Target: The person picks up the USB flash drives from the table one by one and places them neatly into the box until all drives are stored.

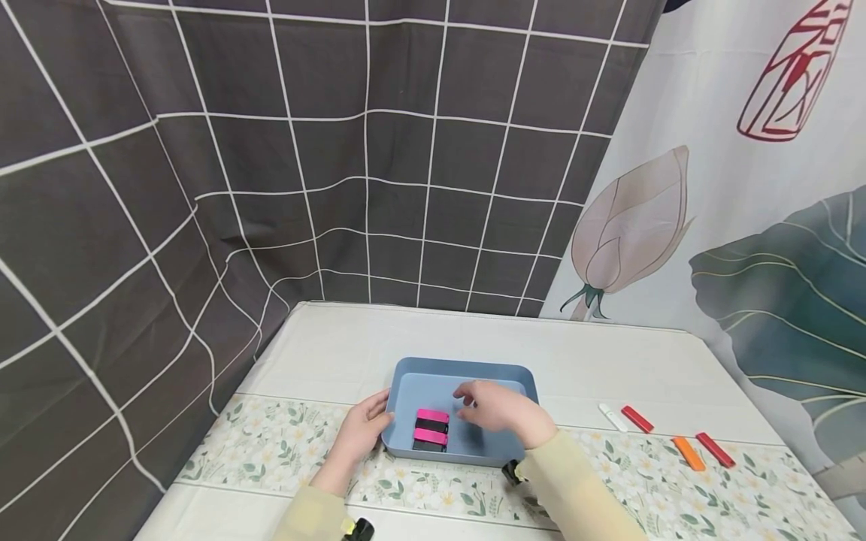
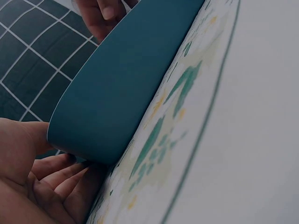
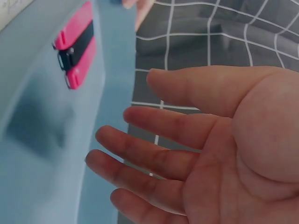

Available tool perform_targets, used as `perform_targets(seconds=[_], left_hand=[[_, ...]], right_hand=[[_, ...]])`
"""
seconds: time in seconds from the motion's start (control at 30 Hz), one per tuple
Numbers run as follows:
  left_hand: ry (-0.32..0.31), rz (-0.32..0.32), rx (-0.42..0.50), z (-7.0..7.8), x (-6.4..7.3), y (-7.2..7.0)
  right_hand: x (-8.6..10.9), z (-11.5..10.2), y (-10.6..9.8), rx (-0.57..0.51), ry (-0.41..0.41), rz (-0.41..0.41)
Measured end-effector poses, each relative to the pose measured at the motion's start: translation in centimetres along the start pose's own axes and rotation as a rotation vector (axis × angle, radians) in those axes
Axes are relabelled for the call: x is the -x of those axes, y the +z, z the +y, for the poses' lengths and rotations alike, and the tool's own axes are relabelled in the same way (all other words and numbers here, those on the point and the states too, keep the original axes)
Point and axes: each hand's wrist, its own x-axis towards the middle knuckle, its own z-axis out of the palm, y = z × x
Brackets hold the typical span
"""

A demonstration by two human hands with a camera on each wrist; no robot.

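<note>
A shallow blue tray (image 1: 467, 369) sits on the table, and at its left end my left hand (image 1: 361, 430) holds the wall. In the left wrist view the thumb goes behind the tray wall (image 2: 117, 88), with the other fingers on the outer side and low down. Above the tray's right half hovers my right hand (image 1: 502, 409), fingers apart and gently bent; its palm (image 3: 210, 154) holds nothing. Small flat pink pieces (image 1: 433, 415) and black pieces (image 1: 431, 426) alternate in a column inside the tray, left of centre. Their metal-looking ends show in the right wrist view.
To the tray's right, on the table, lie a white stick (image 1: 613, 417), a red stick (image 1: 637, 419), an orange stick (image 1: 688, 453) and another red stick (image 1: 715, 449). A floral-banded cloth (image 1: 284, 436) covers the table. Behind hangs a dark gridded curtain (image 1: 399, 150).
</note>
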Motion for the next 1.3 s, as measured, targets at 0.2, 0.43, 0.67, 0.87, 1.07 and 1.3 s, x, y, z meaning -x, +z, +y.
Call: perform_targets(seconds=[0.2, 0.43, 0.67, 0.87, 1.07, 1.3], left_hand=[[-0.001, 0.003, -0.012, 0.0, 0.0, 0.0], [0.000, 0.003, -0.008, -0.1, 0.0, 0.0], [-0.004, -0.002, -0.001, 0.1, 0.1, 0.0], [-0.013, 0.006, -0.007, 0.0, 0.0, 0.0], [-0.023, 0.009, -0.003, -0.1, -0.1, 0.1], [-0.024, 0.012, -0.010, -0.1, -0.1, 0.1]], right_hand=[[1.1, 0.5, -0.8, 0.039, 0.024, 0.030], [2.1, 1.2, -1.5, 0.033, 0.037, 0.061], [3.0, 2.1, -2.0, 0.016, 0.016, 0.090], [3.6, 3.3, -2.1, -0.015, 0.006, 0.102], [4.6, 4.3, -2.6, -0.043, -0.003, 0.109], [5.8, 5.5, -3.3, -0.060, -0.010, 0.135]])
